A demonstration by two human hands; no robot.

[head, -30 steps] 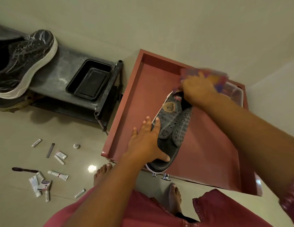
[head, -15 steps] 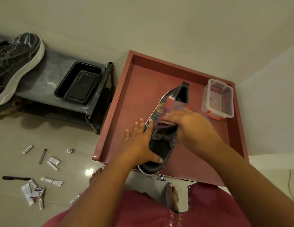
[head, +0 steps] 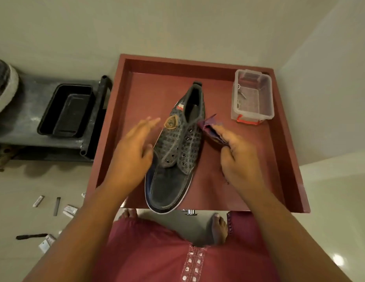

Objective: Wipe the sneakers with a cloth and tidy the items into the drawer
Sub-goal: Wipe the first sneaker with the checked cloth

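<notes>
A dark grey sneaker (head: 177,151) with a gold badge lies in the open red drawer (head: 124,110), its toe over the front edge. My left hand (head: 134,153) hovers at the sneaker's left side with straight, blurred fingers; whether it touches the shoe I cannot tell. My right hand (head: 238,157) is just right of the sneaker and grips a folded purple cloth (head: 211,129), off the shoe. A second sneaker (head: 4,86) with a pale sole sits on the dark rack at far left.
A clear plastic box (head: 252,94) with a red latch stands in the drawer's back right corner. A black tray (head: 66,111) sits on the rack (head: 24,119). Several small tubes and sticks (head: 55,206) lie on the floor at lower left. My bare feet (head: 218,228) stand below the drawer front.
My right hand has drawn the cloth off the sneaker's top to its right side. My left hand has let go of the shoe's toe end and lifted away to the left.
</notes>
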